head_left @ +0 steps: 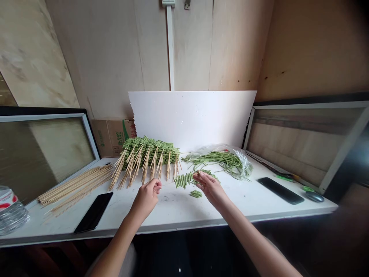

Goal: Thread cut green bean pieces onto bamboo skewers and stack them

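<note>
Right hand (211,188) pinches a skewer (183,180) of green bean stubs; left hand (147,196) curled closed.

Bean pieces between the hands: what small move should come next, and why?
Probably the right hand should pick up one of the loose cut pieces lying just below it and add it to the row of bean pieces that it holds at one end. The left hand is pinched shut beside the row's other end, so both hands seem placed for it.
</note>
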`<state>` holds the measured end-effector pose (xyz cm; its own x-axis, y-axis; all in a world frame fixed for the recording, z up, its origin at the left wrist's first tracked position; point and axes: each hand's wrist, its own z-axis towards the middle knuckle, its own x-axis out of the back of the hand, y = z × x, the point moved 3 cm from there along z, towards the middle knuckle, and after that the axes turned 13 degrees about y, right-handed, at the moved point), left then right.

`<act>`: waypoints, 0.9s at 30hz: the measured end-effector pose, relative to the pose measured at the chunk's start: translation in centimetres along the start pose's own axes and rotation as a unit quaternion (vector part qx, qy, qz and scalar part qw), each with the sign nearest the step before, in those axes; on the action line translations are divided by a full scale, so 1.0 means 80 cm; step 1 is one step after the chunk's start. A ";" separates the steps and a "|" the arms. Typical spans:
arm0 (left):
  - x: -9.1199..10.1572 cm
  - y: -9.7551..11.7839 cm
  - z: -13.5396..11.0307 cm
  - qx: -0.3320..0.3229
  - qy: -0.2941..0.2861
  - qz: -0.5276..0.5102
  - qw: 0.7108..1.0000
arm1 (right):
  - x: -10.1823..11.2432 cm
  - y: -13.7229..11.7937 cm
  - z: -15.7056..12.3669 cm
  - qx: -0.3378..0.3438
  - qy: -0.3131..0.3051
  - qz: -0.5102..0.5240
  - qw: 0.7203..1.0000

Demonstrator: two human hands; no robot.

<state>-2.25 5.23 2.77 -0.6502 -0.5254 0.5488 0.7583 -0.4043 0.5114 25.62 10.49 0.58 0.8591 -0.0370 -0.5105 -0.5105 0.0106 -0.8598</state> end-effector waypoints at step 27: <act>-0.003 0.000 0.000 -0.027 0.009 0.013 1.000 | 0.001 -0.004 -0.003 0.061 0.057 -0.068 0.994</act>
<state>-2.12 5.37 2.65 -0.6301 -0.5498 0.5483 0.7763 -0.4298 0.4612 25.81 10.23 0.82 0.9064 -0.1593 -0.3912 -0.3760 0.1178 -0.9191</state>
